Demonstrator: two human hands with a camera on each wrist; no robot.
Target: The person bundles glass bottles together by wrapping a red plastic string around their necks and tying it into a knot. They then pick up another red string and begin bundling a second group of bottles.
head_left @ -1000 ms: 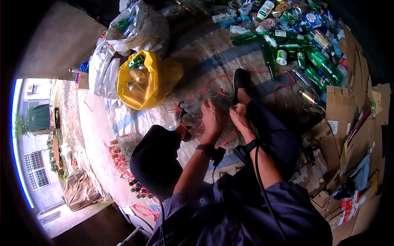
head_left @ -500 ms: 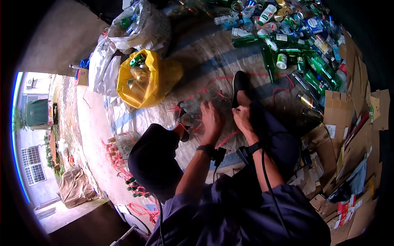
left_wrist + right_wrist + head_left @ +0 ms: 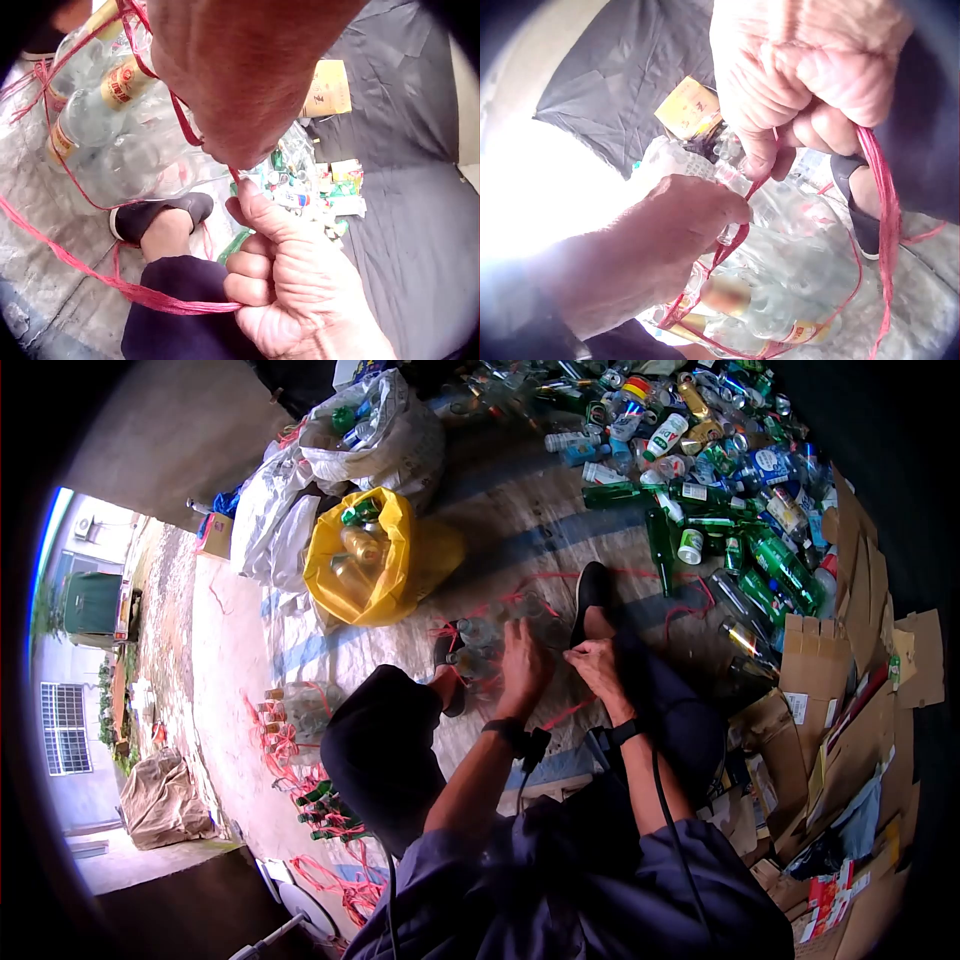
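Observation:
My left hand point(image 3: 527, 665) is over a bundle of clear glass bottles point(image 3: 480, 632) on the ground, bound with pink plastic string. In the right wrist view, the left hand point(image 3: 671, 240) pinches the string point(image 3: 739, 236) near the bottle necks. My right hand point(image 3: 603, 668) is just to the right. Its thumb and finger pinch the same strand, while its curled fingers grip a thicker length of string point(image 3: 161, 301) in the left wrist view. Gold labels show on the bottles point(image 3: 124, 82). The left hand's fingertips are partly hidden in the left wrist view.
A yellow bag point(image 3: 400, 560) of cans stands ahead, beside white sacks point(image 3: 415, 445). Green bottles point(image 3: 785, 565) and mixed containers are heaped at upper right. Flattened cardboard point(image 3: 815, 670) lies right. More tied bottles point(image 3: 305, 705) are at left. The person's shoes point(image 3: 593, 595) flank the bundle.
The right hand has drawn slightly away from the left hand, toward the right. The left hand stays over the bottles. The head view has shifted, so the scene sits lower.

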